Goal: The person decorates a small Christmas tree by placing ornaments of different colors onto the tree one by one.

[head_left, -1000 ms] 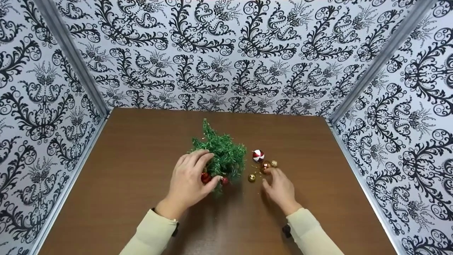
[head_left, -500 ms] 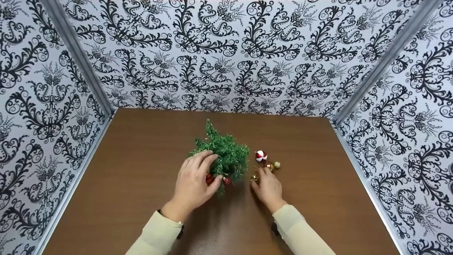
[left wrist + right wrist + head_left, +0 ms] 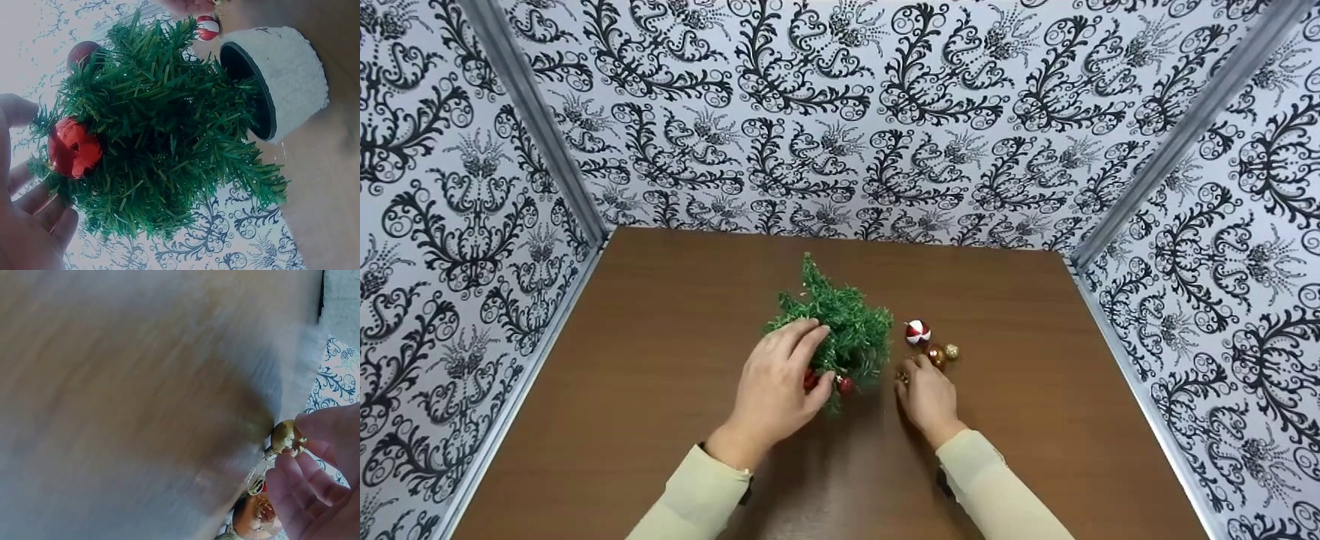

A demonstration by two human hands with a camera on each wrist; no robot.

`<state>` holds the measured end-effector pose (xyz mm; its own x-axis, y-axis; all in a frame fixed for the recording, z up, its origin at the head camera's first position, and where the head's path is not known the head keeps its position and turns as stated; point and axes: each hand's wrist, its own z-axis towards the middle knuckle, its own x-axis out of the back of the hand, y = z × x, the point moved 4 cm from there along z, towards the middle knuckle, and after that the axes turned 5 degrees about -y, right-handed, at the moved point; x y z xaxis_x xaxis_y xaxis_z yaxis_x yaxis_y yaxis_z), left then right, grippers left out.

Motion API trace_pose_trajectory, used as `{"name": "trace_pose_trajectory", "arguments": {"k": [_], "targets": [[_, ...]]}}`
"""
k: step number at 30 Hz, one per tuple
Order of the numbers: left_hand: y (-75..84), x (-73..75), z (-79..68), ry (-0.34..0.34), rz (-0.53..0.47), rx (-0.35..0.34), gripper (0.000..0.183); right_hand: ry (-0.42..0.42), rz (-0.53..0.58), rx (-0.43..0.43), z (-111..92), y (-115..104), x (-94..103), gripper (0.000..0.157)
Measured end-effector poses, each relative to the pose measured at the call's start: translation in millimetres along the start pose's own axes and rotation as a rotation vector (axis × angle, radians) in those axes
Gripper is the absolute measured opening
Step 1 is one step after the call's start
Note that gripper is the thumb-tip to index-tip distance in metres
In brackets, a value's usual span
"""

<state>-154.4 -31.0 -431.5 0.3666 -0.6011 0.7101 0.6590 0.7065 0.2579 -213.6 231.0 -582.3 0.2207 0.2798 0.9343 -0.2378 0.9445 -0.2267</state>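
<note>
A small green artificial Christmas tree (image 3: 847, 319) stands mid-table. My left hand (image 3: 780, 382) is at its near left side, with spread, relaxed fingers touching the outer branches. In the left wrist view a shiny red Christmas ball (image 3: 75, 147) hangs between thumb and fingers, and a darker red ball (image 3: 83, 54) hangs farther off. The tree's white, fuzzy pot (image 3: 295, 79) also shows there. To the right of the tree, my right hand (image 3: 928, 394) pinches a small gold Christmas ball (image 3: 286, 435) between thumb and fingertips, low at the tabletop.
Beyond the right hand lie a red-and-white ball (image 3: 918, 331), a copper ball (image 3: 936, 354) and a small glittery gold ball (image 3: 952, 351). Patterned wall panels (image 3: 840, 112) enclose the brown table (image 3: 675, 300) at the back and both sides.
My right hand has moved left from the copper ball to the small gold ball and taken it between the fingertips. The left hand stays at the tree.
</note>
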Motion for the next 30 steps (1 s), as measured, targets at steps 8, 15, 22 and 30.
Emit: {"name": "trace_pose_trajectory", "arguments": {"k": [8, 15, 22, 30], "targets": [[-1.4, 1.8, 0.6, -0.018, -0.002, -0.018, 0.056, 0.005, -0.008, 0.006, -0.5, 0.8, -1.4, 0.024], [-8.1, 5.9, -0.1, -0.052, -0.022, -0.006, 0.049, -0.011, -0.023, 0.016, -0.7, 1.5, -2.0, 0.025], [-12.3, 8.5, -2.4, -0.048, -0.055, 0.008, 0.046, -0.007, -0.008, 0.034, -1.2, 1.0, -1.3, 0.021], [-16.5, 13.5, -2.9, -0.060, -0.046, 0.014, 0.047, 0.054, -0.012, 0.084, -3.8, -0.9, 1.6, 0.017]]}}
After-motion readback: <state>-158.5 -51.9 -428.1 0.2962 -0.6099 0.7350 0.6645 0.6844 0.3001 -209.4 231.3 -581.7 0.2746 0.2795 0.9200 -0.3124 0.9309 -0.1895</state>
